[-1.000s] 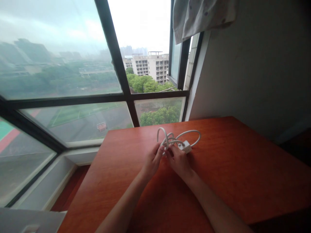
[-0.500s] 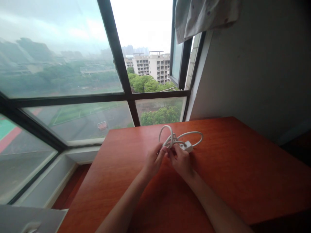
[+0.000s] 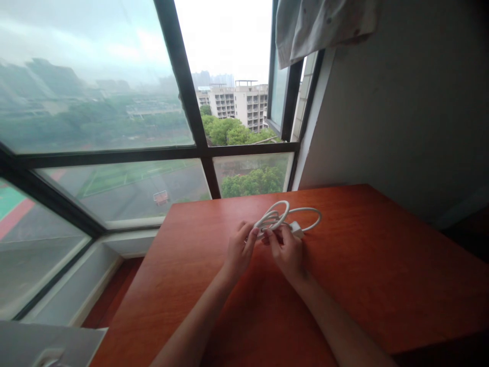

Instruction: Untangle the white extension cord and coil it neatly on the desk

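Observation:
A white cable point(image 3: 281, 216) lies bunched in several loops just above the table, between my two hands. My left hand point(image 3: 240, 245) pinches the left end of the bunch between thumb and fingers. From the right, my right hand point(image 3: 286, 248) grips the lower part of the loops, its fingertips close to those of the left. Behind the right hand's fingers a white block point(image 3: 296, 229), perhaps a charger or a socket, rests on the table, partly hidden. One loop of cable runs out from it to the right.
The reddish-brown wooden table point(image 3: 374, 255) stretches out around my hands. Beyond its far edge stand dark-framed windows point(image 3: 114, 158), with one pane point(image 3: 278, 97) swung outward. A pale curtain point(image 3: 321, 30) hangs at upper right beside a grey wall point(image 3: 389, 117).
The upright cable loop has tipped over to the right and now leans above my right hand. My fingertips have moved slightly apart. The white block stays in place.

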`<action>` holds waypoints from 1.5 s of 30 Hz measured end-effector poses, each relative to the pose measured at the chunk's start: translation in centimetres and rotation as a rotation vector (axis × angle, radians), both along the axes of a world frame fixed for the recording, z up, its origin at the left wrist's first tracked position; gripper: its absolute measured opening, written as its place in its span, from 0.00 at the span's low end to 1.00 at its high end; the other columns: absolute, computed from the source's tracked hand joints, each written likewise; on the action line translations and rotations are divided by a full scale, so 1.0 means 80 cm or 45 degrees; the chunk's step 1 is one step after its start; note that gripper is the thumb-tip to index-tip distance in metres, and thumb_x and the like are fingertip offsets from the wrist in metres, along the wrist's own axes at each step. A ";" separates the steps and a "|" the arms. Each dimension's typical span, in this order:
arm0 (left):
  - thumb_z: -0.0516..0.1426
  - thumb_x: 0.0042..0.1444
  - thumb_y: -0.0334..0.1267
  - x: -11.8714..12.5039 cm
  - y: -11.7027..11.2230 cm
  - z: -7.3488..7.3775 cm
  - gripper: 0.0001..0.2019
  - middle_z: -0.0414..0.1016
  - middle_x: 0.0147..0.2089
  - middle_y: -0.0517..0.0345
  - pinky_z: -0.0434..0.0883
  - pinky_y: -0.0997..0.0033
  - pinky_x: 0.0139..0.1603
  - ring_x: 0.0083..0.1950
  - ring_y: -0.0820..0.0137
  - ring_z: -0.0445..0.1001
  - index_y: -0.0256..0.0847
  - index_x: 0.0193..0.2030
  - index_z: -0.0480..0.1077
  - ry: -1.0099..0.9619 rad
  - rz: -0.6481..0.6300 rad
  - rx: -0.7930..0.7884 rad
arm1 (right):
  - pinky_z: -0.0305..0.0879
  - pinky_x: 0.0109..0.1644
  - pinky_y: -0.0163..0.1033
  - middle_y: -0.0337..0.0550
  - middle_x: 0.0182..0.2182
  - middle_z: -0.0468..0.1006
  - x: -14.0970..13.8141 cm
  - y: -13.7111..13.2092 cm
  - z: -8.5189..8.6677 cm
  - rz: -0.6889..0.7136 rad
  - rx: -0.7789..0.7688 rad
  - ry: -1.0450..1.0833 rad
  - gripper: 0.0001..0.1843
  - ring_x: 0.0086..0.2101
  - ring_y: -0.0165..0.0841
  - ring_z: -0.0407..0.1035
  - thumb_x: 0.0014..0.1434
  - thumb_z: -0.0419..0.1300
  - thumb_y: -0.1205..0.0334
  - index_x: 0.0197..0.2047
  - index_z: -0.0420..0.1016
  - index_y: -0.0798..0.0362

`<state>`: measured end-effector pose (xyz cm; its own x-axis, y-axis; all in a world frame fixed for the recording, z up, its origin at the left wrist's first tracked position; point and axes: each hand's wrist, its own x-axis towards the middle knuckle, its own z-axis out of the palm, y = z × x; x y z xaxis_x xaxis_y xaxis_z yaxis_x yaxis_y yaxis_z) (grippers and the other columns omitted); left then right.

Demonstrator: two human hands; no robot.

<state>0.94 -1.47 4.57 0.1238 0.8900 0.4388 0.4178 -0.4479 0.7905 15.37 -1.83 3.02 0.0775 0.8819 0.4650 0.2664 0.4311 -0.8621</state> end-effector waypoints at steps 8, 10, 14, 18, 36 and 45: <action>0.46 0.66 0.46 -0.014 0.010 -0.012 0.18 0.68 0.38 0.55 0.66 0.73 0.37 0.36 0.69 0.68 0.40 0.50 0.73 0.007 0.064 0.004 | 0.67 0.26 0.35 0.41 0.24 0.77 0.009 0.003 0.010 0.074 -0.082 0.109 0.11 0.23 0.33 0.71 0.58 0.60 0.51 0.33 0.71 0.50; 0.47 0.66 0.45 -0.019 0.013 -0.013 0.18 0.68 0.39 0.55 0.66 0.73 0.37 0.37 0.70 0.68 0.40 0.50 0.73 0.024 0.068 0.023 | 0.62 0.22 0.33 0.38 0.21 0.74 0.013 0.006 0.017 0.213 -0.192 0.264 0.12 0.19 0.29 0.67 0.57 0.61 0.51 0.32 0.70 0.51; 0.48 0.66 0.43 -0.031 0.018 -0.012 0.16 0.69 0.40 0.55 0.66 0.72 0.41 0.39 0.69 0.69 0.40 0.50 0.73 0.083 -0.014 0.064 | 0.51 0.17 0.30 0.33 0.18 0.69 0.036 0.014 0.035 0.365 -0.358 0.558 0.14 0.15 0.24 0.57 0.56 0.61 0.50 0.31 0.68 0.52; 0.51 0.65 0.41 -0.042 0.022 -0.009 0.13 0.68 0.37 0.55 0.66 0.72 0.41 0.38 0.70 0.68 0.39 0.47 0.73 0.147 -0.141 0.084 | 0.52 0.18 0.29 0.34 0.19 0.69 0.075 0.024 0.052 0.301 -0.481 0.615 0.14 0.17 0.24 0.57 0.55 0.62 0.51 0.29 0.68 0.53; 0.57 0.58 0.35 -0.018 0.011 -0.018 0.08 0.75 0.43 0.54 0.65 0.64 0.51 0.46 0.64 0.72 0.47 0.42 0.76 0.972 -0.474 0.213 | 0.55 0.22 0.32 0.38 0.21 0.72 0.111 0.111 0.118 0.110 -0.319 -0.379 0.13 0.20 0.28 0.63 0.55 0.56 0.53 0.30 0.73 0.55; 0.61 0.53 0.48 -0.049 0.028 -0.030 0.14 0.71 0.37 0.56 0.66 0.70 0.37 0.36 0.68 0.68 0.39 0.37 0.69 0.409 -0.116 -0.076 | 0.58 0.24 0.32 0.37 0.24 0.73 0.074 0.104 0.098 0.343 -0.276 -0.269 0.17 0.22 0.28 0.64 0.56 0.57 0.50 0.41 0.77 0.54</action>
<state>-3.01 0.79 2.16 0.3274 0.8919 0.3120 0.6101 -0.4517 0.6510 21.31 6.48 10.87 -0.2472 0.9370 0.2470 0.3500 0.3240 -0.8789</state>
